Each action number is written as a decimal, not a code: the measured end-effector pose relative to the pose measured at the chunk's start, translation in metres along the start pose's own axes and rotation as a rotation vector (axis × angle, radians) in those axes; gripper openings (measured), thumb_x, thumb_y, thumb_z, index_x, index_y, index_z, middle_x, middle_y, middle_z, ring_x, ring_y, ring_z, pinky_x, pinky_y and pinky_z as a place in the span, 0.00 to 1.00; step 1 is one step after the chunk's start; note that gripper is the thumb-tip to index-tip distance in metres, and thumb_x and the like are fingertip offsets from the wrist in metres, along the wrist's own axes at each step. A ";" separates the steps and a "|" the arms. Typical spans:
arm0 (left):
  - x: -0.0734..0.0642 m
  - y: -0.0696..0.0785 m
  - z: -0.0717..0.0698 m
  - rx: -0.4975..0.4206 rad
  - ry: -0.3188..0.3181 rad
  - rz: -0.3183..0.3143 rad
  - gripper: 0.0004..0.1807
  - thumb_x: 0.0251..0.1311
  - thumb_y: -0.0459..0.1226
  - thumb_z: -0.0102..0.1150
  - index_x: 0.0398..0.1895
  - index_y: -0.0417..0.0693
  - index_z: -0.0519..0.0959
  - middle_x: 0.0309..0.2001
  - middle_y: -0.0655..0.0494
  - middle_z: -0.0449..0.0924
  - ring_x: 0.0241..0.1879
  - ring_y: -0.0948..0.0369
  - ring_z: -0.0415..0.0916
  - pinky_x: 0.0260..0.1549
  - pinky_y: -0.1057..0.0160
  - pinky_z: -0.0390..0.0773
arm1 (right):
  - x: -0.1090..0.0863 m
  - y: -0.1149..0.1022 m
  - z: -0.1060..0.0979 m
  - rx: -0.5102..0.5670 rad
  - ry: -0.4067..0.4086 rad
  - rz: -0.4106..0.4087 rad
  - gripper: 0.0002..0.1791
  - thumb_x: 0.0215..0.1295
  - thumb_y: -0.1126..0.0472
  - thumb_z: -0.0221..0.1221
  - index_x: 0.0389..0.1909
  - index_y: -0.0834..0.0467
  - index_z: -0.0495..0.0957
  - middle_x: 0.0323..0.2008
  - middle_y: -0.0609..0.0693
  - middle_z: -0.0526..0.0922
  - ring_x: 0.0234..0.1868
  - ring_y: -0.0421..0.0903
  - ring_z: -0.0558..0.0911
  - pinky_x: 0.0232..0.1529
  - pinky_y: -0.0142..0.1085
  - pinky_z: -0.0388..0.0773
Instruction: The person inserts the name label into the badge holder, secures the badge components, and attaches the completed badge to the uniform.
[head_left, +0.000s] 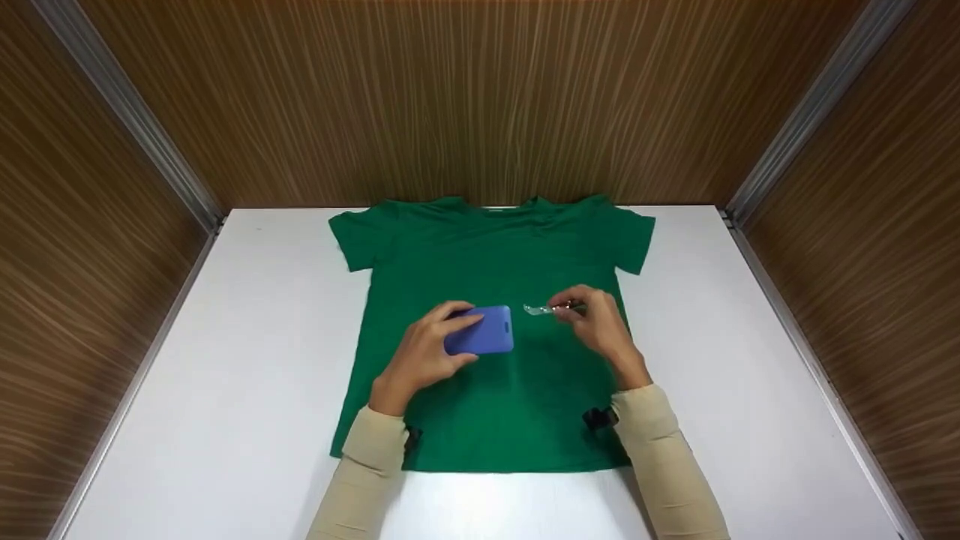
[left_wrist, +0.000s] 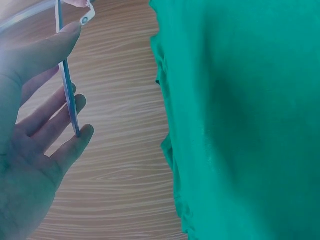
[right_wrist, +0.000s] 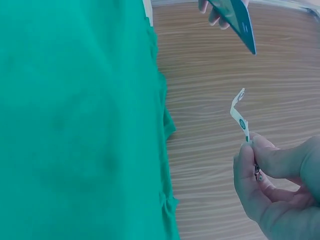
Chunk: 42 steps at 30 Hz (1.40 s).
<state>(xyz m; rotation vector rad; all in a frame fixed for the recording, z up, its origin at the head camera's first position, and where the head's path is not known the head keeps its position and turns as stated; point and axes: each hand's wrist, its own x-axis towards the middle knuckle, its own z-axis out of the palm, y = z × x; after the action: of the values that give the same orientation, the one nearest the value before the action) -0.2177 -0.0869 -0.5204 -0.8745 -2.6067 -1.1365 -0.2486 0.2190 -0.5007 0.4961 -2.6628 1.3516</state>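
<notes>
A flat blue-purple card holder (head_left: 487, 330) with a small slot near its right end is held in my left hand (head_left: 424, 349). In the left wrist view the card holder (left_wrist: 69, 95) appears nearly edge-on, between the thumb and the fingers. To the right, my right hand (head_left: 601, 322) pinches a short clear strap (head_left: 535, 309) between thumb and fingertips. The right wrist view shows printed marks on the bent strap (right_wrist: 240, 117) and a small metal part (right_wrist: 258, 174) partly hidden by the fingers. The strap's free end points toward the slot, apart from the holder.
Beneath both hands, a green T-shirt (head_left: 487, 255) lies spread on the white table (head_left: 247, 337), its collar at the back edge. Wood-grain panels (head_left: 480, 97) with metal strips in the corners enclose the table at the back and on both sides.
</notes>
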 end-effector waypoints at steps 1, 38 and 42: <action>0.000 0.000 0.000 0.000 0.001 0.000 0.32 0.56 0.37 0.77 0.66 0.50 0.80 0.67 0.46 0.75 0.66 0.44 0.75 0.65 0.38 0.75 | -0.001 -0.001 0.000 0.005 -0.001 -0.003 0.06 0.70 0.72 0.62 0.42 0.66 0.87 0.43 0.61 0.87 0.43 0.53 0.87 0.48 0.48 0.87; 0.001 0.001 -0.004 0.004 0.025 0.008 0.32 0.56 0.39 0.78 0.66 0.50 0.80 0.66 0.45 0.76 0.65 0.43 0.76 0.64 0.38 0.75 | -0.012 -0.021 0.012 0.040 -0.029 -0.096 0.04 0.68 0.71 0.64 0.38 0.63 0.87 0.39 0.57 0.88 0.40 0.49 0.86 0.45 0.43 0.85; 0.000 0.000 -0.004 0.008 0.020 0.010 0.32 0.56 0.40 0.77 0.66 0.51 0.80 0.67 0.45 0.76 0.65 0.44 0.76 0.64 0.38 0.76 | -0.012 -0.021 0.012 0.046 -0.030 -0.105 0.03 0.67 0.71 0.65 0.37 0.63 0.87 0.39 0.56 0.88 0.40 0.49 0.86 0.45 0.39 0.85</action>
<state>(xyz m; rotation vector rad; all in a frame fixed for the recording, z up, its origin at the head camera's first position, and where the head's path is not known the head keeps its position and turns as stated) -0.2182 -0.0894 -0.5173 -0.8691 -2.5857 -1.1255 -0.2296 0.2008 -0.4950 0.6563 -2.5943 1.3883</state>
